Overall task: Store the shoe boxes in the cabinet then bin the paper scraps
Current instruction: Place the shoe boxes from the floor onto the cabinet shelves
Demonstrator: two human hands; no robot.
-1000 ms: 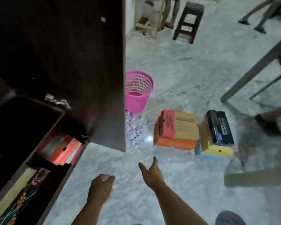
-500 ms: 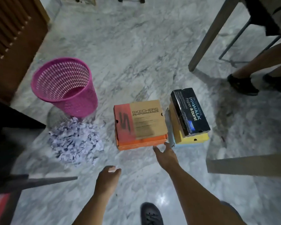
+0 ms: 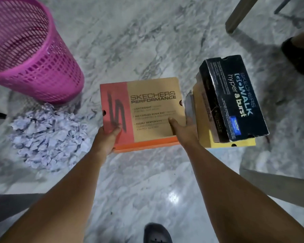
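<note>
On the marble floor [image 3: 147, 41] at frame centre, both hands, free a moment ago, are now grasping the orange shoe box [image 3: 142, 111], left hand [image 3: 107, 137] and right hand [image 3: 184, 130] at its near corners, readying the next lift toward the cabinet.

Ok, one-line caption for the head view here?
Both hands, left hand and right hand, grip the orange-and-tan cardboard shoe box beside a pink mesh plastic bin and a paper-scrap pile.
</note>
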